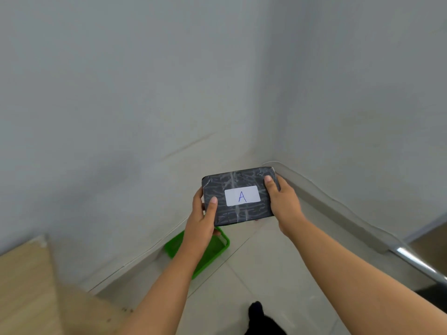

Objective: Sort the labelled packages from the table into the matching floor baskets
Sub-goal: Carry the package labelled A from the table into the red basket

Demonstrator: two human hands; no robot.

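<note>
View from the head camera, looking down into a room corner. A dark package wrapped in black film with clear tape is held in the air between both hands, above the floor and well clear of it. Its long axis runs left to right across the view, slightly raised at the right end; its broad face is turned up toward the camera. A white label on that face bears a handwritten blue letter "A", upright to the viewer.

The left hand clasps the package's left end, thumb on the top face and fingers curled out of sight beneath. The right hand clasps the right end the same way, thumb on top near the far corner; its fingers are also hidden under the package.

A green basket stands on the floor against the wall, below and nearer than the package. The left wrist and forearm cover much of it, so its contents and any label cannot be made out. A wooden table is cut off at the lower left. A metal tube at the right edge and a dark shape at the bottom edge are blurred and only partly in view.
</note>
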